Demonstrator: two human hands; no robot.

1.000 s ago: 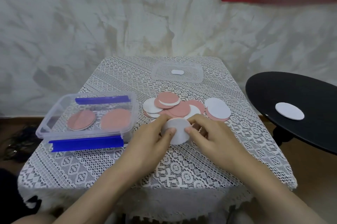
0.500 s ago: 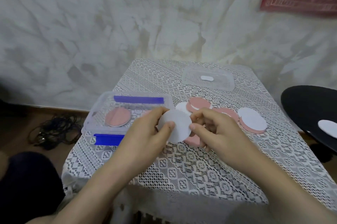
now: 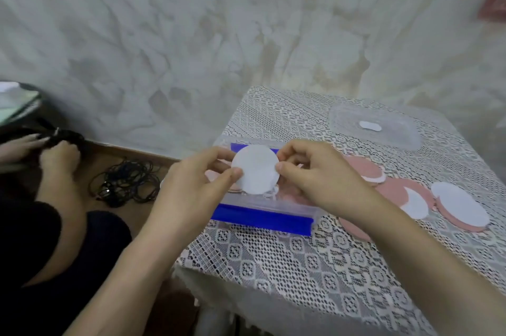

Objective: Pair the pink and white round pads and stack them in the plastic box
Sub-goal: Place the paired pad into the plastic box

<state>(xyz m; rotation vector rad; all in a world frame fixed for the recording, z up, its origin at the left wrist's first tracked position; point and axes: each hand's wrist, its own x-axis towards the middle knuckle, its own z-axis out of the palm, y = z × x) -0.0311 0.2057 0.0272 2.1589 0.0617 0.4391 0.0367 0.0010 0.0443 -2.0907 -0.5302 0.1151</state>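
The task looks partly done. The left hand [image 3: 197,185] and the right hand [image 3: 315,174] hold one white pad [image 3: 256,170] between them, just above the plastic box [image 3: 246,203]. The fingers [image 3: 235,172] of both hands are narrowed to a pinch on its opposite edges, thumbs on the near face. Only the white face shows, so I cannot tell whether a pink pad is paired behind it. Inside the box, bits of pink show under the hands, which suggests some pairs are already in; the hands hide their number. Plenty is left: to the right of the box loose pads lie on the lace-covered bench [image 3: 273,267], among them a pink pad [image 3: 364,168], a pink and white overlap [image 3: 405,196] and a white pad on pink [image 3: 462,207], with another pink one [image 3: 353,226] just beside the box's near right corner. The clear lid [image 3: 375,127] lies beyond the box to the right, off it, so the opening is free. Nothing seems to block the way down into the box. Left of the box, on the floor, lies a bundle of black cables [image 3: 126,182], and farther left another person's hand [image 3: 59,155] is busy, well apart from the work.
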